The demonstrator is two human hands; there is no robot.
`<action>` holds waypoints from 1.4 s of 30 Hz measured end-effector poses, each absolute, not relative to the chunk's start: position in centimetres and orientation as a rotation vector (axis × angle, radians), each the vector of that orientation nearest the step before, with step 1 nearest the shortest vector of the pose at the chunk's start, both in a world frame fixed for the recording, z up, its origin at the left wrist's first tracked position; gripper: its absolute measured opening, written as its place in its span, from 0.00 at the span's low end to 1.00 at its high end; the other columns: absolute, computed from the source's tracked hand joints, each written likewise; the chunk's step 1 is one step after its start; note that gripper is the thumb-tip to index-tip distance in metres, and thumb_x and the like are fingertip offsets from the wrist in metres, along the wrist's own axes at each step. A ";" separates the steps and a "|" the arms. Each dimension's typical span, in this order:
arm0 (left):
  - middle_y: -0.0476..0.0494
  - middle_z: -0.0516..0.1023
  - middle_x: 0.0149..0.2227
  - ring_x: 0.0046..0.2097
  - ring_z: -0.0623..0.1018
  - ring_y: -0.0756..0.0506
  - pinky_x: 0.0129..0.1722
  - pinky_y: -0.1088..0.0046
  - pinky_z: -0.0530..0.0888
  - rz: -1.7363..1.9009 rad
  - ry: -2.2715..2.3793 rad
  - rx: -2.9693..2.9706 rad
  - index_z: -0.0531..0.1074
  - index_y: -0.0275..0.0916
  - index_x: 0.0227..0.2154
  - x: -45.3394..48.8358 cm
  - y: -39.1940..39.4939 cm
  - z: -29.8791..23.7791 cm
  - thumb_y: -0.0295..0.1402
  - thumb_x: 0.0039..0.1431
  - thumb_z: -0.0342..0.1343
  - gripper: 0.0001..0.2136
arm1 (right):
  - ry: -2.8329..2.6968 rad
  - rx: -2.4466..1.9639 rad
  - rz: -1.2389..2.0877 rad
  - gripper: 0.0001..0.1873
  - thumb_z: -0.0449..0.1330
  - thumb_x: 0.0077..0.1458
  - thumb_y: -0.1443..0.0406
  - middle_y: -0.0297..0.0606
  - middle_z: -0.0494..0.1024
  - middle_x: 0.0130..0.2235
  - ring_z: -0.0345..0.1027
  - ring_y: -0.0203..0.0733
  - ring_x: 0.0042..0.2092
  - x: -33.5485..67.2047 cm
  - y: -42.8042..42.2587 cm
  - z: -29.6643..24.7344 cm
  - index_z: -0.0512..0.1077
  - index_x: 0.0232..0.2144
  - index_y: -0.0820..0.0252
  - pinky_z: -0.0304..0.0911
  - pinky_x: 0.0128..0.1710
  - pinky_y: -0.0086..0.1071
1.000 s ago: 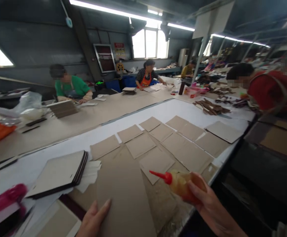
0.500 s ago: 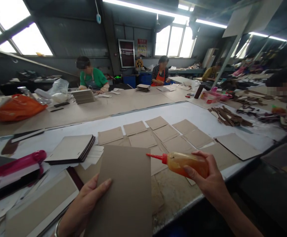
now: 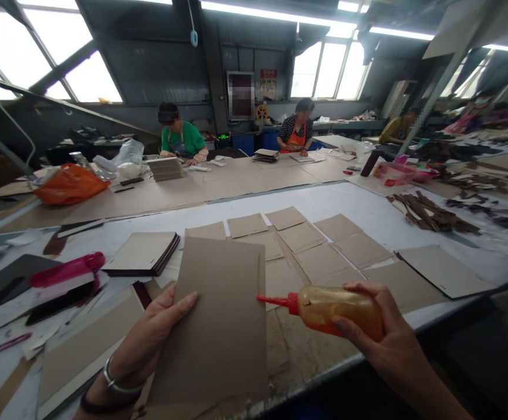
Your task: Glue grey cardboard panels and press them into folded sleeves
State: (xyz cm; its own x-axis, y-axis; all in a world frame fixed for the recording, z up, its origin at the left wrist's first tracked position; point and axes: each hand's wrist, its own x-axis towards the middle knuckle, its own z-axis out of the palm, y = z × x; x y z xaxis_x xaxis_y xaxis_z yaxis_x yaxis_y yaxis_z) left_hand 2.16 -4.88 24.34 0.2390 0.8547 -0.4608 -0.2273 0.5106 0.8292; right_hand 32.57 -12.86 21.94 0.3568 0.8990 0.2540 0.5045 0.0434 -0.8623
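My left hand (image 3: 149, 338) grips the left edge of a tall brown cardboard sheet (image 3: 221, 321), thumb on its face, holding it tilted up toward me. My right hand (image 3: 380, 338) is wrapped round an amber glue bottle (image 3: 341, 305) lying sideways. Its red nozzle (image 3: 275, 301) points left and touches the sheet's right edge. Behind the sheet, several small brown card rectangles (image 3: 323, 245) lie in rows on the white table (image 3: 358, 201).
A stack of dark-edged boards (image 3: 142, 254) and a pink bottle (image 3: 67, 269) lie to the left. Dark brown strips (image 3: 428, 213) are piled at right. An orange bag (image 3: 67, 184) sits far left. Three people work at the far benches.
The view has swung left and down. My left hand raised the cardboard sheet more upright, and the glue bottle moved left until its nozzle reached the sheet's right edge.
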 end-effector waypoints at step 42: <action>0.41 0.78 0.40 0.44 0.75 0.39 0.45 0.65 0.72 1.237 0.942 0.447 0.69 0.39 0.46 7.7 -7.4 21.5 0.32 0.40 0.63 0.25 | -0.841 -1.386 0.604 0.29 0.64 0.37 0.52 0.36 0.70 0.38 0.67 0.41 0.37 25.5 -8.4 23.2 0.61 0.41 0.54 0.65 0.33 0.29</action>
